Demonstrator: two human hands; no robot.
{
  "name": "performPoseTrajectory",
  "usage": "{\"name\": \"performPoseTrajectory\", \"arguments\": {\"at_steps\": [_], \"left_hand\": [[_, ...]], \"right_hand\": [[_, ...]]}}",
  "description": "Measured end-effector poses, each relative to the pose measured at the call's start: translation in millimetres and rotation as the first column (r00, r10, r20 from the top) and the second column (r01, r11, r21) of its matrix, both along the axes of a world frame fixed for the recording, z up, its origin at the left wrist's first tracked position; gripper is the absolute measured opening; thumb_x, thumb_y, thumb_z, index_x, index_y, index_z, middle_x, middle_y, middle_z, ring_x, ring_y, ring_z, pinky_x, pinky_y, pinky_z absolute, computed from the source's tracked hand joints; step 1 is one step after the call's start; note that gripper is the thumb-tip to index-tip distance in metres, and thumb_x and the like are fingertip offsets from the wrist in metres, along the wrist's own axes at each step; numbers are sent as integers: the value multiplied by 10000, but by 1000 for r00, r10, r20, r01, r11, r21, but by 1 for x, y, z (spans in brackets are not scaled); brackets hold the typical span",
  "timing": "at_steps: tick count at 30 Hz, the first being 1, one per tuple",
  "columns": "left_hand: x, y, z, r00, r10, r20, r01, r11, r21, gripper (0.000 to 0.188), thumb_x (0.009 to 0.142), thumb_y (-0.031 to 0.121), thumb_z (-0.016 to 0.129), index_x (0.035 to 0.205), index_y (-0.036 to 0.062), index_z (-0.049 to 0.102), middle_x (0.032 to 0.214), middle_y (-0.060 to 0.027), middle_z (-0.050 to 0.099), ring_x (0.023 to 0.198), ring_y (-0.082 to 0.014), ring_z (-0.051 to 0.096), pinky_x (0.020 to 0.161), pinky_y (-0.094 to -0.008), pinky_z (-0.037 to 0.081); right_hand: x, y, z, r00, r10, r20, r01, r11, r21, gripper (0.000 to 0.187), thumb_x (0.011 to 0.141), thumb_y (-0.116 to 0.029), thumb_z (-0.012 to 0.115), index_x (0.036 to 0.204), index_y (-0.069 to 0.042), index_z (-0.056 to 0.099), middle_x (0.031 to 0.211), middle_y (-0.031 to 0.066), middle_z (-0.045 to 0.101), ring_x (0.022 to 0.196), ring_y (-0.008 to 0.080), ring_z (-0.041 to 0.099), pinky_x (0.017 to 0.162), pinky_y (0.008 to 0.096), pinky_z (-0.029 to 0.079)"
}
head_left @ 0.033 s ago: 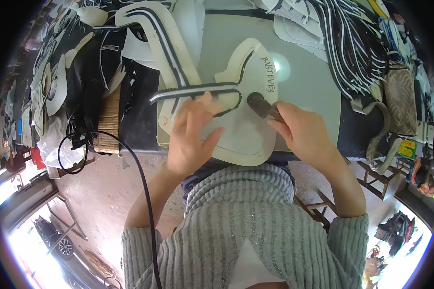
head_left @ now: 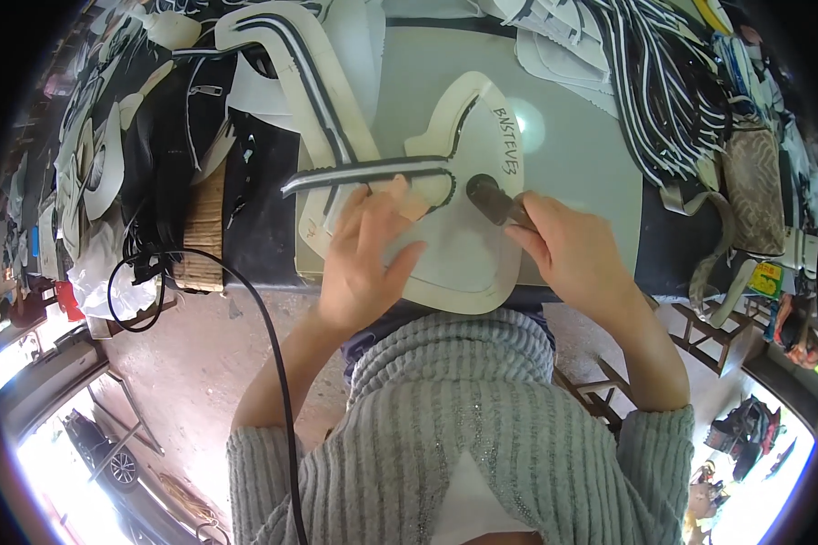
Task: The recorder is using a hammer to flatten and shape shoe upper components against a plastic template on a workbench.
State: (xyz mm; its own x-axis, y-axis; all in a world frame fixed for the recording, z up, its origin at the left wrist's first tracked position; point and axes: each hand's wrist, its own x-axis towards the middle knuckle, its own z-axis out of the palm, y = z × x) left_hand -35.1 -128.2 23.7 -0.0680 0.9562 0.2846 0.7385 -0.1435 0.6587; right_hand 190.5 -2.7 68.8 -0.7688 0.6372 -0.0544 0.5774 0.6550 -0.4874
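My left hand (head_left: pixel 365 247) lies with its fingers apart on a pale cut-out pattern piece (head_left: pixel 468 272). Its fingertips are just below a black-and-grey striped strip (head_left: pixel 364 174), which runs sideways across the piece and sticks out past it on the left. Dark edging follows the inner curve of the piece. In my right hand (head_left: pixel 574 245) is a dark-headed hammer (head_left: pixel 493 201), its round end over the middle of the piece. Under the strip, a long bent pale piece (head_left: pixel 318 86) with a matching stripe reaches up to the far left.
Beneath everything is a grey-green board (head_left: pixel 582 182) on a dark table. Many striped strips (head_left: pixel 650 91) hang in a bundle at the far right, beside a patterned brown roll (head_left: pixel 756 191). Black material (head_left: pixel 168 136) is heaped on the left. A black cable (head_left: pixel 268 336) loops down past my left arm.
My left fingers have shifted slightly to the right along the strip's lower side. The right hand and hammer are nearly in the same place.
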Motion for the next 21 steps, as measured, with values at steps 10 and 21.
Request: {"name": "performPoseTrajectory", "arguments": {"at_steps": [10, 21], "left_hand": [[-3, 5, -16, 989, -135, -64, 141, 984, 107, 474, 800, -39, 715, 1213, -18, 483, 1091, -72, 717, 1035, -299, 646, 1022, -485, 465], [-3, 3, -19, 994, -107, -37, 112, 978, 176, 434, 763, -69, 731, 1147, -23, 535, 1068, -87, 677, 971, -342, 647, 937, -488, 524]], "right_hand": [[-25, -2, 17, 997, -54, 51, 53, 999, 7, 274, 975, -284, 578, 892, -37, 493, 689, 120, 587, 579, 344, 603, 511, 430, 456], [-30, -17, 13, 1000, 9, 8, -10, 994, 112, 268, 964, -243, 593, 870, -13, 493, 652, 103, 579, 540, 301, 604, 469, 395, 456]]}}
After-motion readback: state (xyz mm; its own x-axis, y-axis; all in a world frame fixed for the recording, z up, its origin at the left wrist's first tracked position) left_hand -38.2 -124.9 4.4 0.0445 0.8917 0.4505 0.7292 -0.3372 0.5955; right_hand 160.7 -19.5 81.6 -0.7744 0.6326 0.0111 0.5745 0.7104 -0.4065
